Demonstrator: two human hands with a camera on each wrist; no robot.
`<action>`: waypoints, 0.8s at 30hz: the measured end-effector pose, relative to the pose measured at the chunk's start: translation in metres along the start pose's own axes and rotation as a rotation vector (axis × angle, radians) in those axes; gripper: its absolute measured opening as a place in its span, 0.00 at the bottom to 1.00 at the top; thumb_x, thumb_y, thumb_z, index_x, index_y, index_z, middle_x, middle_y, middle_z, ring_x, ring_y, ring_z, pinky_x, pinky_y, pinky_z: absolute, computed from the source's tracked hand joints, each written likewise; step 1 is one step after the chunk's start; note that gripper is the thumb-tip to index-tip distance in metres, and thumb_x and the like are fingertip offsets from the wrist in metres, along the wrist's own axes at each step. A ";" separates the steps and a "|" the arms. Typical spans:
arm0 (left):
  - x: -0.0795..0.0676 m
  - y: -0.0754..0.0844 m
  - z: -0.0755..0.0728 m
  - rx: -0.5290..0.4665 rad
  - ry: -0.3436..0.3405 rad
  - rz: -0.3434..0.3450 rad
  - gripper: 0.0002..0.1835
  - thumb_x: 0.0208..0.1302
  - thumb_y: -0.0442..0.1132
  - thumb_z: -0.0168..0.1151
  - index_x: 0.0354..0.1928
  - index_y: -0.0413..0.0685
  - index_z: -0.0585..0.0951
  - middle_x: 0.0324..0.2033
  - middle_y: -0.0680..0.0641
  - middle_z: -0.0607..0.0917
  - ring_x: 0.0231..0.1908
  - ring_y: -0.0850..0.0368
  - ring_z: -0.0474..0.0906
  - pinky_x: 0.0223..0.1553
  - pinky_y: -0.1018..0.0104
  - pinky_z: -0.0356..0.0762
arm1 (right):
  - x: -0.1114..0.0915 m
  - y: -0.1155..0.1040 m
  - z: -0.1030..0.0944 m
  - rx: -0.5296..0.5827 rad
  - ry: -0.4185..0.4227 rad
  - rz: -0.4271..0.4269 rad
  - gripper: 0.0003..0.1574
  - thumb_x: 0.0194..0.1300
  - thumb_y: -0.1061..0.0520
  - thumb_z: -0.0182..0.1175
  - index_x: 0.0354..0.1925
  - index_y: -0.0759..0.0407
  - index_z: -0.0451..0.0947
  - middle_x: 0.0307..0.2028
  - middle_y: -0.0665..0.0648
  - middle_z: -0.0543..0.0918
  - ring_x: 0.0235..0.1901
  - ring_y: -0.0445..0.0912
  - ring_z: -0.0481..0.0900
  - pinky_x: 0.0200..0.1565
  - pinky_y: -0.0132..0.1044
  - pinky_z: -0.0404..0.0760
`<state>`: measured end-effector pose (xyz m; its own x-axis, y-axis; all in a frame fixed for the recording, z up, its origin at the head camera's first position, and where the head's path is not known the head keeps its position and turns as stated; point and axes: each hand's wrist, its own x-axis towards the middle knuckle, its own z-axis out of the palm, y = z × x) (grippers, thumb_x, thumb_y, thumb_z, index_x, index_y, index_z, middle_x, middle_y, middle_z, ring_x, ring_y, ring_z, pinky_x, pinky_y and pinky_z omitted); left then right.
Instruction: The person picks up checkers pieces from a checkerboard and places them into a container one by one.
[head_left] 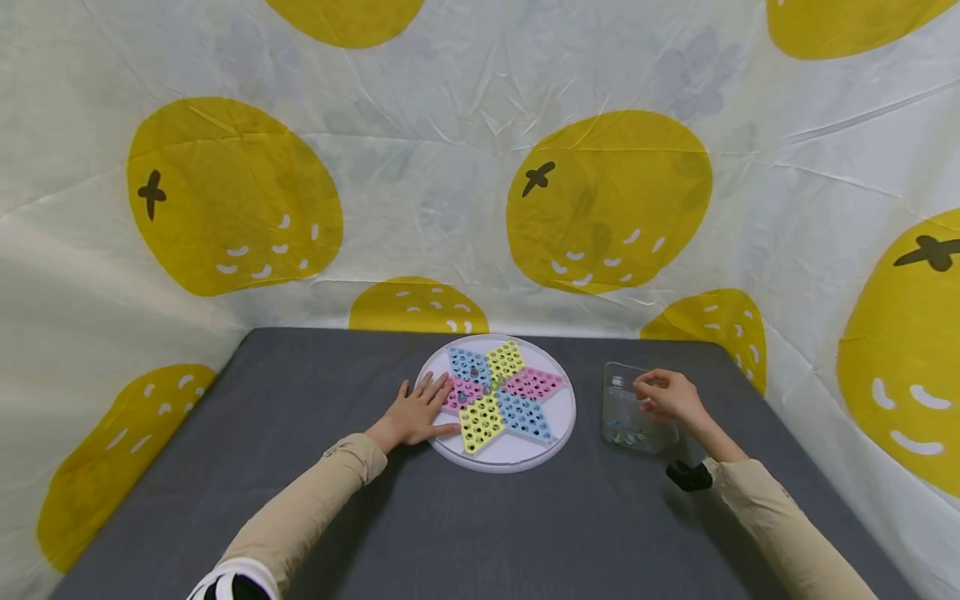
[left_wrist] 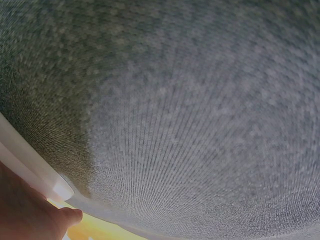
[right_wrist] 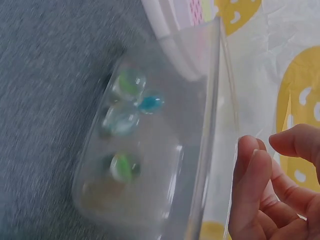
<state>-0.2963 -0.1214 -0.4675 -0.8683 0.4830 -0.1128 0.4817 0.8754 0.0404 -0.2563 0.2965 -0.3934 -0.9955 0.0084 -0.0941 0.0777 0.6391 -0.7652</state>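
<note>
A round white Chinese checkers board (head_left: 555, 421) with a pink, yellow and blue star lies on the table. Several marbles sit in its holes, around the centre and in the upper left points. My left hand (head_left: 417, 412) rests with fingers spread on the board's left edge; the left wrist view shows part of that hand (left_wrist: 30, 215) beside the white rim (left_wrist: 35, 167). Over the clear plastic box (head_left: 618, 404) hovers my right hand (head_left: 672, 395), fingers loosely bent. Up close, the right hand (right_wrist: 280, 195) has a gap between thumb and fingers, with nothing visible there. Glass marbles (right_wrist: 125, 167) lie in the box.
Dark grey cloth (head_left: 480, 525) covers the table. Behind and at both sides hangs a pale curtain (head_left: 420, 192) with large yellow fruit prints. A black strap piece (head_left: 688, 476) sits at the right wrist, close to the box's near side.
</note>
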 end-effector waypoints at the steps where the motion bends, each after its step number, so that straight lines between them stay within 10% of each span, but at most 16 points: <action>1: 0.000 0.000 0.000 -0.001 0.001 0.000 0.46 0.55 0.72 0.38 0.70 0.55 0.44 0.70 0.53 0.44 0.70 0.50 0.37 0.63 0.40 0.42 | 0.001 -0.002 0.001 0.002 -0.002 -0.003 0.26 0.63 0.50 0.52 0.50 0.70 0.69 0.36 0.64 0.83 0.26 0.45 0.82 0.31 0.44 0.80; 24: 0.005 -0.003 0.007 0.008 -0.008 -0.013 0.47 0.55 0.73 0.37 0.70 0.56 0.41 0.70 0.56 0.40 0.70 0.52 0.33 0.64 0.41 0.39 | 0.019 -0.050 0.042 0.017 -0.053 -0.076 0.24 0.62 0.50 0.54 0.49 0.66 0.72 0.30 0.58 0.83 0.26 0.47 0.82 0.27 0.39 0.80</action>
<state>-0.3015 -0.1213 -0.4747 -0.8736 0.4713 -0.1213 0.4713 0.8814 0.0305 -0.2771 0.2326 -0.3837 -0.9944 -0.0809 -0.0686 0.0033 0.6228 -0.7824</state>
